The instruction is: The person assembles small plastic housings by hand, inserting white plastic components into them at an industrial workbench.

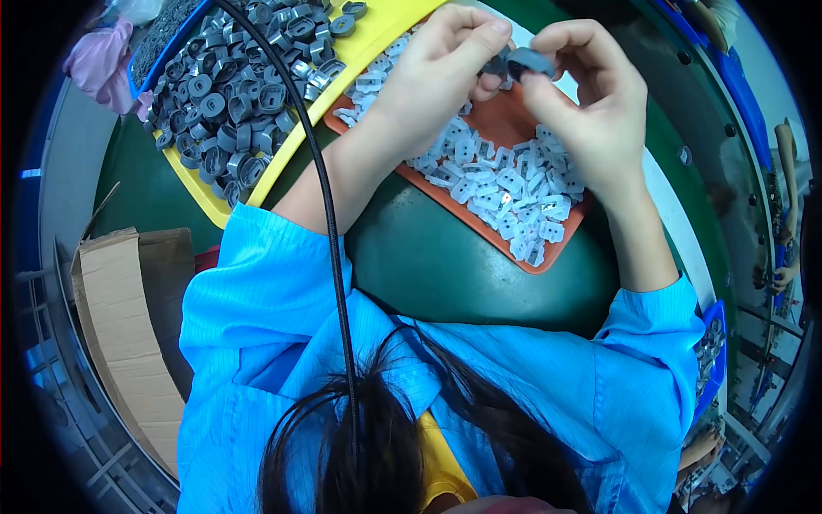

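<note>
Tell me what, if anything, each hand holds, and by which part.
The right hand pinches a rounded grey piece by its edge. The left hand holds a small dark piece; which part is gripped is hidden.

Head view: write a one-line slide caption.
Right hand pinches a grey cap close to the left hand, above an orange tray of white pieces, beside a yellow tray of grey parts.

Your right hand (599, 107) pinches a dark grey rounded plastic part (529, 62); your left hand (443, 64) holds a small dark piece (497, 62), partly hidden, just beside it. On the green desk (437, 265), an orange plastic tray (507, 116) carries white plastic pieces (509, 182), and a yellow plastic tray (377, 30) carries many grey round parts (240, 94).
</note>
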The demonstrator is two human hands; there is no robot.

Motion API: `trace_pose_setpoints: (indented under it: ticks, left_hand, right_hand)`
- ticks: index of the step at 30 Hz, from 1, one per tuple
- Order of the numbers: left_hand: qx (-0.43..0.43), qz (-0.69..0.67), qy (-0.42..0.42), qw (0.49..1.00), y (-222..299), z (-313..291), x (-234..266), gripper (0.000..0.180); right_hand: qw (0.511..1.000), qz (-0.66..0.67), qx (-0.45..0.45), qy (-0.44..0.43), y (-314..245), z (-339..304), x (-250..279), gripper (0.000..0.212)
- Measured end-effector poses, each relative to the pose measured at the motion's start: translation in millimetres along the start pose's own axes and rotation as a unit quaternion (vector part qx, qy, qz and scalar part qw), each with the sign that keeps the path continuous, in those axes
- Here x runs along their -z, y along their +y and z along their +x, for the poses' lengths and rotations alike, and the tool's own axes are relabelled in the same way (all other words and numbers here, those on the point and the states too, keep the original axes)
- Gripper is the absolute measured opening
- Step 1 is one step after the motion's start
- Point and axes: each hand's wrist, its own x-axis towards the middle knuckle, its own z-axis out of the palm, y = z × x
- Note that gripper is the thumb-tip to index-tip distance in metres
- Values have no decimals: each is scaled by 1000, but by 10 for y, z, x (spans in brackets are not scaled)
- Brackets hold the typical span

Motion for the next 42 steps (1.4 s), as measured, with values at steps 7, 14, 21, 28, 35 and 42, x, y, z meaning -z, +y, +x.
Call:
trace_pose_setpoints:
  ticks: [7,14,21,28,35,42]
  left_hand:
    - [76,-89,-25,993,58,48,54,23]
    - [0,-73,84,994,144,131,154,27]
    - [14,-159,80,984,65,143,280,28]
    - [59,30,97,993,179,183,242,27]
    - [-44,72,51,995,149,31,65,31]
    - [-36,262,-16,964,71,2,7,37]
  right_hand:
    - [975,144,-168,-17,168,57,128,23]
    - [909,-253,-327,61,1020,-11,836,36]
    - [968,-209,-97,-101,202,153,189,11]
    - [922,-296,7,-251,69,176,-285,16]
    - [971,-96,-162,-149,-16,164,71,18]
    - [993,-89,-70,-43,-13,187,79,13]
